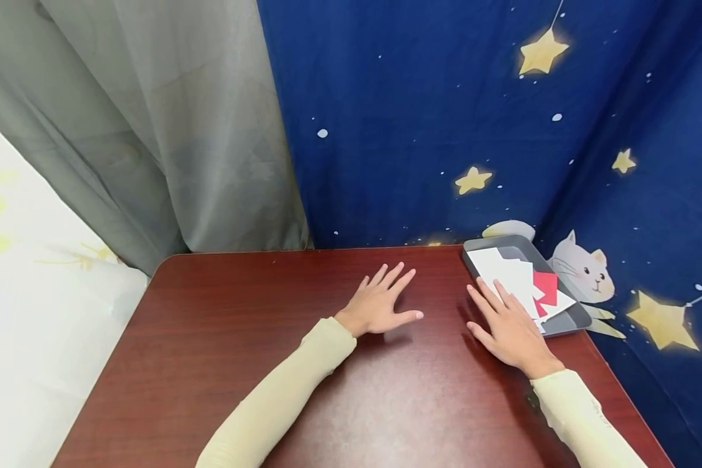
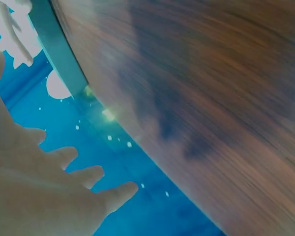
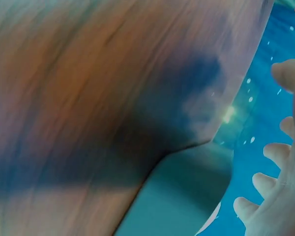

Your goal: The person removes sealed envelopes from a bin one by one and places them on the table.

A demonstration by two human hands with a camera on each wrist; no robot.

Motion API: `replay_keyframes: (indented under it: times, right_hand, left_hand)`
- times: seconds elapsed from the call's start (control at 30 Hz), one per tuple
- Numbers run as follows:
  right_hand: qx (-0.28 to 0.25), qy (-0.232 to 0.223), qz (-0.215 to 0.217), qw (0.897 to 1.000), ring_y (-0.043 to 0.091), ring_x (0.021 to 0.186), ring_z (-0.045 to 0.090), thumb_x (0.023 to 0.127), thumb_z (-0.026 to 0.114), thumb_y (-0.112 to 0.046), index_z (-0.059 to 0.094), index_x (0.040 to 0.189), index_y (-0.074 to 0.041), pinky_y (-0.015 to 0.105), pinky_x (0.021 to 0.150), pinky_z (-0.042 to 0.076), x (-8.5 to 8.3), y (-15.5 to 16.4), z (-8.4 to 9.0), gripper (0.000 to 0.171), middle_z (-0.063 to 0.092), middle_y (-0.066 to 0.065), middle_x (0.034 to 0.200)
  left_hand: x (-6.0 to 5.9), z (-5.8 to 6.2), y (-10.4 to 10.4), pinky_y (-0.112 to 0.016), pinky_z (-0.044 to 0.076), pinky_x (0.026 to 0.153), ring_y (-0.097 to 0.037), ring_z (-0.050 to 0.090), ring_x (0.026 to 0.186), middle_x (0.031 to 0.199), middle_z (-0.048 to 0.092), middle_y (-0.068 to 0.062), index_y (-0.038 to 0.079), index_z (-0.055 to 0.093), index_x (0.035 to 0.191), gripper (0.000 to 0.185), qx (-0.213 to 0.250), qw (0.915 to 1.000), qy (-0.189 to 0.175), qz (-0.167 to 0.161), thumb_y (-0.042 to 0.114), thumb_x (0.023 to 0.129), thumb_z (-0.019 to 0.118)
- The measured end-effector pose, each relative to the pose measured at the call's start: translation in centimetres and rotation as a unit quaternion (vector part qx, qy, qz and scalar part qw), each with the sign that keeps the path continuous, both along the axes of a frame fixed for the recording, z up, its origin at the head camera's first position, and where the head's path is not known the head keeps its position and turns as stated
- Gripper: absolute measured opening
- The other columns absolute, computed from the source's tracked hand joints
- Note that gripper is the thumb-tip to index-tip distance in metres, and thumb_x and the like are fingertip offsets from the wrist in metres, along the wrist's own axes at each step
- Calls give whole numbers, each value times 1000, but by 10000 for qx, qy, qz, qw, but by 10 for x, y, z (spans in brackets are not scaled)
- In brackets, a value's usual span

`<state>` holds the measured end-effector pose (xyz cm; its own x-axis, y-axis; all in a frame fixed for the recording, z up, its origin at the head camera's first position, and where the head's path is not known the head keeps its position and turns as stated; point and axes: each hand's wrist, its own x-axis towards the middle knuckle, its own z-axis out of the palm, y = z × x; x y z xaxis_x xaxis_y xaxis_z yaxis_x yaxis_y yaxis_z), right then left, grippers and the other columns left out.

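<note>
The table (image 1: 222, 338) bore a grey tray (image 1: 567, 320) at its far right corner. White and red paper sheets (image 1: 517, 276) lay inside, likely light, limp, best pinched at an edge. The right hand (image 1: 511, 328), fingers flat, reached them; the left hand (image 1: 380, 302) lay spread, empty.

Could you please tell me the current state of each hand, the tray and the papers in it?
Left hand: open, fingers spread, flat on the table.
Right hand: open, fingertips reaching onto the white papers.
Gray tray: lying flat at the table's right edge, holding papers.
Red paper: partly tucked among the white papers.
</note>
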<state>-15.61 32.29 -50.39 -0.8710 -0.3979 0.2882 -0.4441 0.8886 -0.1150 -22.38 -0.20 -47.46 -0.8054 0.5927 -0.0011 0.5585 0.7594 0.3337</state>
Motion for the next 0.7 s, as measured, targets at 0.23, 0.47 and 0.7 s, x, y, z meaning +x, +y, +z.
replay_keyframes:
  times: [0.23,0.47,0.7]
  right_hand:
    - [-338,-81,-157,9993,58,151,37,94,75,-9,39,164,6,63,123,33,1,20,-4,80,38,35,167]
    - [-640,-389,-342,9966,60,150,38,90,66,6,36,163,12,60,125,30,5,24,-7,78,38,38,165]
    - [-553,-441,-393,9967,60,149,40,89,63,11,39,160,13,68,117,38,8,23,-14,75,44,37,162]
  left_hand:
    - [-14,0,38,-57,27,128,-38,23,166,183,20,-4,29,18,179,99,272,9986,-458,30,77,101,55]
    - [-24,0,69,-47,32,127,-31,35,161,180,29,-6,24,18,178,102,919,9909,-950,255,72,100,62]
    - [-31,-7,102,-45,39,123,-32,46,154,175,37,-10,21,22,178,101,1359,9826,-1170,475,66,100,68]
